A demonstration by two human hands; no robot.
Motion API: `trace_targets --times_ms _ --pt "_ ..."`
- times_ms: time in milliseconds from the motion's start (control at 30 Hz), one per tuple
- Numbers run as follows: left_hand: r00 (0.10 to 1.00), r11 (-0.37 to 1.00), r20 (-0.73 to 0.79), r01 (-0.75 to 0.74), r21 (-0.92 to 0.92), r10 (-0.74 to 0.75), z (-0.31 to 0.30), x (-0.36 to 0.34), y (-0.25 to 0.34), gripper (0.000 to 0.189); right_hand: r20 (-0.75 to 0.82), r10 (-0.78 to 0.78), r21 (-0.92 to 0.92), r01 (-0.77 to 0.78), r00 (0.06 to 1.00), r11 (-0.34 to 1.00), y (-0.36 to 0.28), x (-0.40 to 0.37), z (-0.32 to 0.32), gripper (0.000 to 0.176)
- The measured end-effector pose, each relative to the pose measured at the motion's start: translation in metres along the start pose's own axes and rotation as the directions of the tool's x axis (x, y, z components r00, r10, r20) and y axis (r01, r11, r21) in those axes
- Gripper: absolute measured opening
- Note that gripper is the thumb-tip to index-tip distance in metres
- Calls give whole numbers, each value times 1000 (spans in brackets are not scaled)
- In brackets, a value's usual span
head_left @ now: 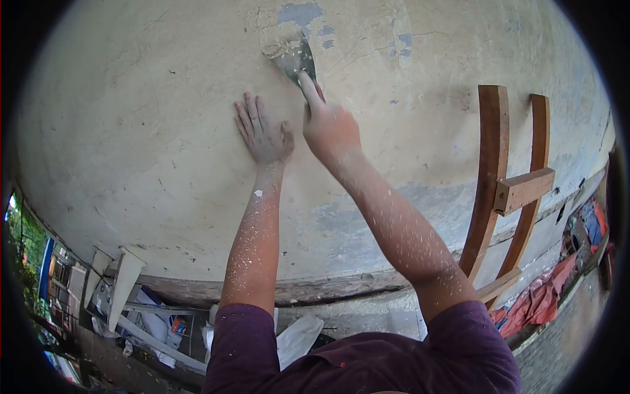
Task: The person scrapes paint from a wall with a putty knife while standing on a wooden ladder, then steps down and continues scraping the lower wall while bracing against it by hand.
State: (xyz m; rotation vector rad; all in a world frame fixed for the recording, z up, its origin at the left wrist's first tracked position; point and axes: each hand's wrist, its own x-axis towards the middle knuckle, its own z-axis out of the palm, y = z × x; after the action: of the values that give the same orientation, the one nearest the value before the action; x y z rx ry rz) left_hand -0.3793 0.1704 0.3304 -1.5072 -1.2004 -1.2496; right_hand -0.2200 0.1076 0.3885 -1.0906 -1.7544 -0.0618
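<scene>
My right hand (331, 128) grips the handle of a paint scraper (296, 61), with one finger stretched along toward its blade. The blade lies against the wall (164, 125), and loose flakes of pale paint sit at its upper left edge. Just above it, a bare bluish-grey patch (300, 13) shows where paint is off. Dusty and dry, my left hand (264, 134) lies flat on the wall to the left of the scraper, fingers spread, holding nothing. White flakes speckle both forearms.
A wooden ladder (493, 151) leans on the wall at the right. Red cloth (541, 292) lies on the ground beyond its foot. At lower left are a pale angled support (125, 285) and assorted clutter. White sheeting (298, 338) lies below me.
</scene>
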Motion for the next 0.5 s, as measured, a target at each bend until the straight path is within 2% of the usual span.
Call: trace_targets --times_ms 100,167,233,300,400,500 --pt "999 1000 50 1 -2 -1 -6 -8 -14 76 -37 -43 4 43 998 999 -35 54 -23 48" --pt "993 996 112 -45 73 36 -12 -17 -29 78 48 -28 -2 28 998 1000 -41 53 -30 61" --pt "992 994 123 -4 111 -10 -24 -16 -36 80 166 64 -23 -61 984 998 -22 15 -14 62" --pt "990 988 133 32 150 -53 -31 -18 -43 82 176 106 -4 -107 979 994 13 -47 24 53" --pt "987 978 145 44 202 -75 -28 -29 -54 88 164 132 6 -134 978 991 16 -65 41 55" --pt "983 972 137 87 217 -119 -25 -31 -47 92 60 14 49 -17 998 999 -36 27 10 53"
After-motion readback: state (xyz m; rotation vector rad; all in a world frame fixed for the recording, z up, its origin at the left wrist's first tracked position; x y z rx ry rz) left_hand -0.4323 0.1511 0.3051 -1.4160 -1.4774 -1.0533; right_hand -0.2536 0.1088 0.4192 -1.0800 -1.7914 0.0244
